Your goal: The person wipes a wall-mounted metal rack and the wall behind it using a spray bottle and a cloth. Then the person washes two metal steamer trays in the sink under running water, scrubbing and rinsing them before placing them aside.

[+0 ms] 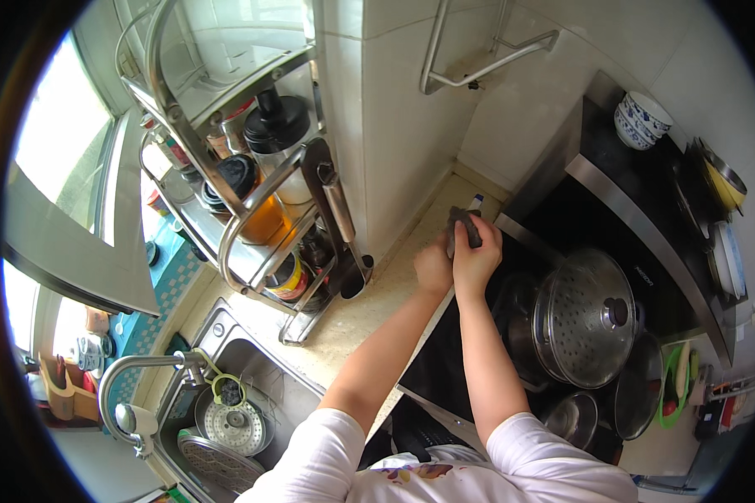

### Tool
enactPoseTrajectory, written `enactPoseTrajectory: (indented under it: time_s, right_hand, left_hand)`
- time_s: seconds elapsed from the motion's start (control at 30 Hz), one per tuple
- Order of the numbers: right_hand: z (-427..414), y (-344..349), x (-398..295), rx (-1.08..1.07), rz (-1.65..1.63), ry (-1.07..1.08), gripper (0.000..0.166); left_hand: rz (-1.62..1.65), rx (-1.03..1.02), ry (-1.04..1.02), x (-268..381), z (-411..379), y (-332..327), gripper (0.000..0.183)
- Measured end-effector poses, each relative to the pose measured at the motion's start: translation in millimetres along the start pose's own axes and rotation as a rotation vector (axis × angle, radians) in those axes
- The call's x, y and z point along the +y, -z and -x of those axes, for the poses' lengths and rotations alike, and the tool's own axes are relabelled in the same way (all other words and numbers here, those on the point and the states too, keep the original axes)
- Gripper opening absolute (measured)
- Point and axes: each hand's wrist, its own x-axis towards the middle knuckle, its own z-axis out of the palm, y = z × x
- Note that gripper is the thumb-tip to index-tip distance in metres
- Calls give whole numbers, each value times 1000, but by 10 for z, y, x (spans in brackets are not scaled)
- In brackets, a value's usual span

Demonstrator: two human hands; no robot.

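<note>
Both hands are raised together in front of me, above the strip of countertop between the wall and the black cooktop. A crumpled dark grey cloth or scrubber is squeezed between them; its exact kind is hard to tell. My right hand wraps its fingers around it. Closed like a fist, my left hand grips its lower left side. Just beyond the fingers shows a small object with a blue and white end, mostly hidden.
Right of my arms, a lidded steel pot stands on the cooktop, with a smaller pan nearer. A black range hood carries stacked bowls. To the left are a metal spice rack and a sink holding steamer plates.
</note>
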Motion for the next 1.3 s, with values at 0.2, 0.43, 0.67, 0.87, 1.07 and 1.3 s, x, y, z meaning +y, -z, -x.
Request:
enactPoseTrajectory:
  time_s: [0.2, 0.43, 0.67, 0.87, 1.07, 1.3]
  right_hand:
    - [-531, -145, 395, 49, -58, -168, 23]
    - [-1055, -494, 951, 143, 156, -300, 27]
    - [-2049, -920, 515, 607, -269, -113, 48]
    - [-3186, -992, -513, 589, -327, 468, 38]
    - [-3845, -1084, -291, 511, 598, 699, 50]
    - [-2331, -1494, 1639, -25, 884, 538, 48]
  left_hand:
    - [36, 51, -59, 63, 202, 205, 47]
    - [144, 75, -10, -149, 619, 286, 46]
    - [172, 121, 62, -221, 1365, 1032, 48]
    - [134, 191, -12, -299, 1568, 1191, 48]
    - [146, 155, 30, -242, 1473, 1191, 50]
    - [192, 85, 51, -209, 1465, 1278, 47]
